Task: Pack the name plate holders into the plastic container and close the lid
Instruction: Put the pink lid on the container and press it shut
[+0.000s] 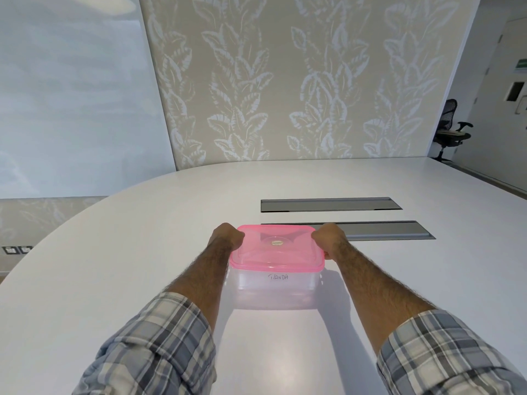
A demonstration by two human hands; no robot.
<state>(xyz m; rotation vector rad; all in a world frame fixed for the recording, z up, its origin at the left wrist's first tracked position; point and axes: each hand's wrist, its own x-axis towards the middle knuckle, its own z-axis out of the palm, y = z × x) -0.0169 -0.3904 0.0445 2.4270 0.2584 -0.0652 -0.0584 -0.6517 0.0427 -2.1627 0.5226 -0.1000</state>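
Container (275, 285): left hand (226, 237), right hand (329, 238) grip sides (lidded).

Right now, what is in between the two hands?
The plastic container, with its pink lid on, sits between the left hand and the right hand, which hold its sides. The head view shows it.
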